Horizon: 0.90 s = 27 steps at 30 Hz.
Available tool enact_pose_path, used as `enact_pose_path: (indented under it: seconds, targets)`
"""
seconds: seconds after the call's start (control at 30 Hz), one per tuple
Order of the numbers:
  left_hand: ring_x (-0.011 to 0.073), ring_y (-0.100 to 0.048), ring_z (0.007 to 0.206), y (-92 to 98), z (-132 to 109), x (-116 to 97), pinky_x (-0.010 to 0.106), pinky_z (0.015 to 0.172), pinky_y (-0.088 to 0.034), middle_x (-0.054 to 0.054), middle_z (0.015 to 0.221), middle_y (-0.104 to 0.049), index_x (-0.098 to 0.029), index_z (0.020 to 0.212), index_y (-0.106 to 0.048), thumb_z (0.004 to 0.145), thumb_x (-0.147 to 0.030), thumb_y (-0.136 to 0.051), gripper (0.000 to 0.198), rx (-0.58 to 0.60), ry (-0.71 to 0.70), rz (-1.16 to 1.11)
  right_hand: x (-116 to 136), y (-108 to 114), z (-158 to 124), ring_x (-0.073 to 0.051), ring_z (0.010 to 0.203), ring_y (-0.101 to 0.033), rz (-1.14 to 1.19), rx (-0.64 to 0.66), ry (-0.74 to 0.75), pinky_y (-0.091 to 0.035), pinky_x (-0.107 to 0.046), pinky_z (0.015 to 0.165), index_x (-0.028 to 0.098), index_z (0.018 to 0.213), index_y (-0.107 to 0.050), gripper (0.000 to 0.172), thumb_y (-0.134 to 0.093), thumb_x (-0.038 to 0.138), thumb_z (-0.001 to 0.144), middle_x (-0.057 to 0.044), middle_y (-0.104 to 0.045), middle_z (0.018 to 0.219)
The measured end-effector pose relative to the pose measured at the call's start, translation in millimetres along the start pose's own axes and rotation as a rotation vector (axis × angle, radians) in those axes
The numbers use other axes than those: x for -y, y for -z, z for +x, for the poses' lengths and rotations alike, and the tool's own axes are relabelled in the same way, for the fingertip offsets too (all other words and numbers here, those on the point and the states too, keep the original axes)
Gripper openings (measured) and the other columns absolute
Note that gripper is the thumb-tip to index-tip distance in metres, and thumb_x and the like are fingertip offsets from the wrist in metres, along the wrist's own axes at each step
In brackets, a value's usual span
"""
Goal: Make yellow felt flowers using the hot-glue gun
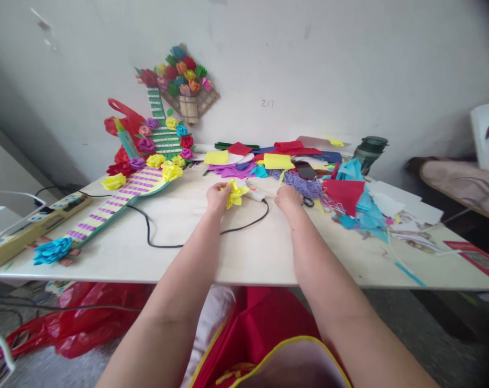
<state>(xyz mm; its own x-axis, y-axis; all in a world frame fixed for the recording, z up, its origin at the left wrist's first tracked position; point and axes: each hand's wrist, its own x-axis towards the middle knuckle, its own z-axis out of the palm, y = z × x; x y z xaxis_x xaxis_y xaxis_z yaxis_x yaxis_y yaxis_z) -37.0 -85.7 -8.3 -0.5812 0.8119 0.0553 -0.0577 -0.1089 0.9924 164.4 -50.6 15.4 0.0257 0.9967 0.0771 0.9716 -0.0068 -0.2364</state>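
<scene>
My left hand (219, 197) is closed round a yellow paper flower (236, 194), its petals spread toward the right. Just beyond the flower a white hot glue gun (257, 194) lies on the table, a black cord running from its end. To the right of it, my right hand (289, 198) is closed, knuckles up. A thin pale line reaches from the glue gun's side toward those fingers; what they hold is too small to make out. Behind the right hand is a bundle of purple shredded strands (303, 185).
At left lies a yellow-and-purple guitar-shaped craft (126, 195) with paper flowers, beside a power strip (38, 226). A green craft (163, 132) leans behind. Coloured paper sheets (232, 168), a dark bottle (369, 153) and blue scraps (367, 210) stand toward the back and right.
</scene>
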Motion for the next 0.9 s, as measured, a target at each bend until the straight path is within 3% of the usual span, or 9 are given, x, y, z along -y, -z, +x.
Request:
enact_pose_path:
  seconds: [0.23,0.37,0.53,0.67,0.9]
  targets:
    - [0.0125,-0.059,0.057,1.2,0.1,0.3,0.022,0.054,-0.046,0.000,0.061,-0.061,-0.015,0.076,-0.069,0.066,-0.019,-0.071,0.011,-0.020,-0.001,-0.010,3.2,1.1,-6.2,-0.031,0.124,-0.060,-0.026,0.001,0.007,-0.050,-0.038,0.096,0.014,0.120,-0.070,0.037,-0.057,0.018,0.086,-0.020,-0.065,0.128]
    - [0.0132,-0.059,0.058,2.1,-0.4,-2.8,0.022,0.053,-0.046,0.000,0.063,-0.062,-0.015,0.078,-0.069,0.063,-0.019,-0.072,0.016,-0.048,0.034,-0.049,12.0,-4.3,-11.6,-0.030,0.123,-0.058,-0.023,-0.152,0.229,-0.045,-0.039,0.101,0.015,0.122,-0.069,0.040,-0.045,0.030,0.095,-0.017,-0.064,0.129]
    - [0.0130,-0.058,0.056,1.6,-3.3,-7.6,0.022,0.051,-0.045,0.000,0.061,-0.060,-0.015,0.078,-0.068,0.061,-0.015,-0.068,0.017,-0.044,0.098,-0.173,32.5,-15.5,-19.2,-0.030,0.122,-0.056,-0.056,-0.114,0.423,-0.041,-0.039,0.102,0.015,0.134,-0.059,0.047,-0.046,0.023,0.090,-0.016,-0.064,0.129]
    - [0.0141,-0.060,0.059,0.4,-3.1,-6.0,0.022,0.053,-0.046,0.000,0.061,-0.060,-0.015,0.078,-0.066,0.057,-0.013,-0.065,0.021,-0.026,0.126,-0.250,45.5,-22.0,-23.2,-0.031,0.123,-0.053,-0.090,-0.063,0.434,-0.041,-0.039,0.101,0.013,0.137,-0.055,0.052,-0.047,0.017,0.086,-0.019,-0.061,0.131]
    - [0.0161,-0.061,0.063,0.7,-0.4,-4.4,0.025,0.057,-0.048,0.000,0.061,-0.058,-0.015,0.075,-0.064,0.055,-0.012,-0.060,0.020,-0.028,0.132,-0.285,49.8,-26.2,-20.8,-0.030,0.121,-0.055,-0.095,-0.082,0.387,-0.042,-0.040,0.098,0.013,0.133,-0.057,0.048,-0.044,0.017,0.087,-0.020,-0.063,0.127]
